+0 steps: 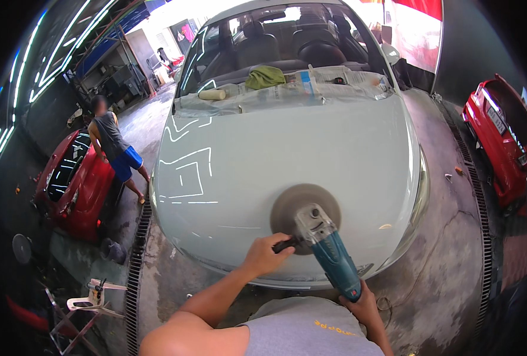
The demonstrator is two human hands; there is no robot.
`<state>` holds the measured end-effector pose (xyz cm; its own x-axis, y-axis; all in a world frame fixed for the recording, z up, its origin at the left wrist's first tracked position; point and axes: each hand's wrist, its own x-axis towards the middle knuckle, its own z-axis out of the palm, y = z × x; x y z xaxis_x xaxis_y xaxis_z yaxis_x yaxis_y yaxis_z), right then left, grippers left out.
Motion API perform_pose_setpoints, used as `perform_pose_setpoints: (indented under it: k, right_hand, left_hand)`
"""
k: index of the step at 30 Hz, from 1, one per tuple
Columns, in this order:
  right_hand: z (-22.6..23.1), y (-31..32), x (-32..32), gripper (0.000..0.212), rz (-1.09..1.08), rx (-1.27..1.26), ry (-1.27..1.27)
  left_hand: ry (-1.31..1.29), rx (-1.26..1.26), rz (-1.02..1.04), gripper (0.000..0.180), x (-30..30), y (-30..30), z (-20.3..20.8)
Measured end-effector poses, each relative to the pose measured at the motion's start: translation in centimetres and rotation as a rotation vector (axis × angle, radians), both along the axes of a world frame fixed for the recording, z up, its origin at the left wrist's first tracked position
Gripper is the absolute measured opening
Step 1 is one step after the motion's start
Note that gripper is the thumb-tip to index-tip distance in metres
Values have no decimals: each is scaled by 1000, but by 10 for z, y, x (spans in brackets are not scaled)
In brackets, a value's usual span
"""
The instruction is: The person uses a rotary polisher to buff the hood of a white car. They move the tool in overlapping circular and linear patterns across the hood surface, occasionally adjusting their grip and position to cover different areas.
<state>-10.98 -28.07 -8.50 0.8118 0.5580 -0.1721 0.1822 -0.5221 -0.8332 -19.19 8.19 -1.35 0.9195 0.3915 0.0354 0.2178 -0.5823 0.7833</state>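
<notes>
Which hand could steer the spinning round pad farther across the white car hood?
Probably the left hand: it grips the side handle right beside the round pad resting on the hood. The right hand holds the polisher at its rear end.

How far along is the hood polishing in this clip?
Done: paper masking covers the windscreen base. In hand: left hand and right hand hold the polisher, its pad on the white hood near the front edge. How much remains unpolished can't be judged.
</notes>
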Motion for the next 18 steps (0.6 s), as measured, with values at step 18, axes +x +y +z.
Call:
perform_pose_setpoints:
  k: [18]
  right_hand:
    - [-6,-118,65,57,-377,163,282]
  left_hand:
    - [12,97,-285,43,186,-113,21]
